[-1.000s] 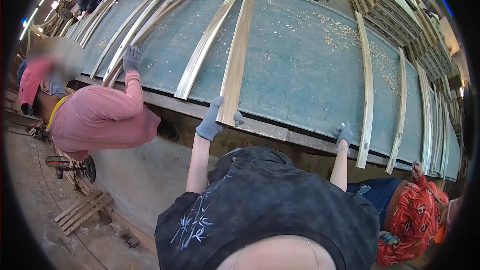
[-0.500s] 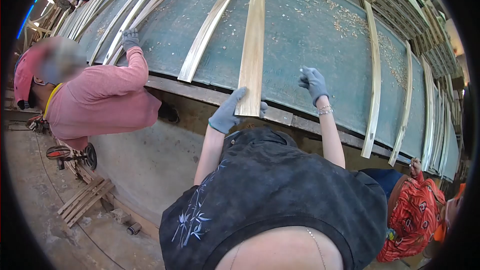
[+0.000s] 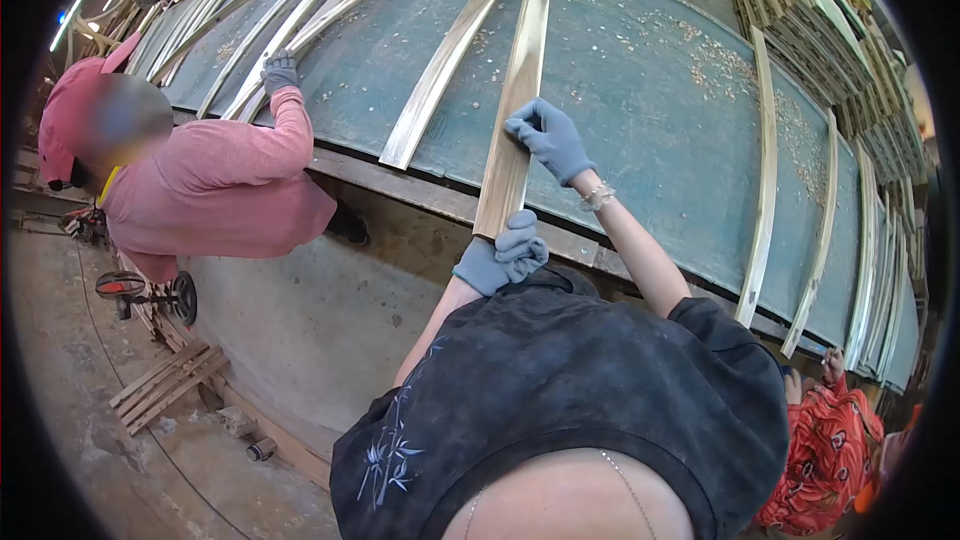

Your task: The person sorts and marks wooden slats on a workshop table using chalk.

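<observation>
A long wooden board (image 3: 512, 130) stretches away from me over the blue-green tabletop, its near end overhanging the front edge. My left hand (image 3: 503, 252), in a grey glove, is closed at that near end with fingers curled beside the board's right edge. My right hand (image 3: 552, 143), also gloved, is pinched with its fingertips on the board's upper face, farther along. Whatever sits between those fingertips is hidden. Another pale board (image 3: 430, 100) lies to the left, its far end close to the first one.
The worktable (image 3: 640, 130) carries scattered wood chips (image 3: 720, 70) and more strips at both sides. A co-worker in a pink top (image 3: 215, 185) handles strips on my left; one in red (image 3: 820, 450) is on my right. Boards are stacked (image 3: 830, 50) at the far right.
My right hand has come left and down onto the board; a small white thing showed at its fingertips before. My left hand has turned and curled at the board's end, which now slants.
</observation>
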Demonstrator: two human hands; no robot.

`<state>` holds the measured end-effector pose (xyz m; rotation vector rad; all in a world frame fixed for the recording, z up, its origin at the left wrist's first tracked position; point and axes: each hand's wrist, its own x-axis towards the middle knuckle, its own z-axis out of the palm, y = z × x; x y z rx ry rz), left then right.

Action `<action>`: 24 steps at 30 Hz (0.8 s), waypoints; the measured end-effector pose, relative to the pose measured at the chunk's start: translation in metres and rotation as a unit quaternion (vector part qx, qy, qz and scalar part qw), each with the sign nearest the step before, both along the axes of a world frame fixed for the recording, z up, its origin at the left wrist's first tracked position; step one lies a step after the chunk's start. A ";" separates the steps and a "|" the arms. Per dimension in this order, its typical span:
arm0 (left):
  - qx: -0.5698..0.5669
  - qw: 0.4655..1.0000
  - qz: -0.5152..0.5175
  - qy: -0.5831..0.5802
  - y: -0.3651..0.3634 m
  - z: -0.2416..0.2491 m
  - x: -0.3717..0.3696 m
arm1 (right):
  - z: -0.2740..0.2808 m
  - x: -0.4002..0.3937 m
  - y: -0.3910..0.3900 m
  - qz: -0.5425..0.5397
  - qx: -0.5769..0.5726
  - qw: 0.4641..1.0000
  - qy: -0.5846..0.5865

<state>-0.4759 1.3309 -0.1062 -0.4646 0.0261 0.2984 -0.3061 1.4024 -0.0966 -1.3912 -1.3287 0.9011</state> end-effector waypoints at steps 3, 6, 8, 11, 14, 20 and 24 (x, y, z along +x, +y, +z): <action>0.016 0.998 0.015 0.066 -0.002 -0.003 -0.007 | -0.012 0.020 0.025 -0.085 -0.016 0.990 -0.107; -0.024 0.999 0.010 0.046 -0.003 0.008 -0.012 | -0.046 0.053 0.027 -0.134 -0.087 0.986 -0.042; 0.052 0.995 0.003 0.084 -0.002 0.001 -0.012 | -0.050 0.057 0.033 -0.126 -0.122 0.981 0.084; 0.123 0.985 -0.035 0.119 0.001 -0.011 -0.009 | -0.041 0.034 0.022 -0.057 -0.172 0.854 0.488; 0.265 0.938 0.014 0.222 0.006 -0.062 -0.006 | -0.039 0.021 0.023 0.006 -0.178 0.781 0.598; 0.333 0.835 0.135 0.416 0.018 -0.097 -0.009 | -0.050 0.020 0.020 -0.056 -0.183 0.796 0.574; 0.502 0.703 0.089 0.496 0.015 -0.070 -0.021 | -0.027 0.017 0.016 -0.072 -0.203 0.840 0.497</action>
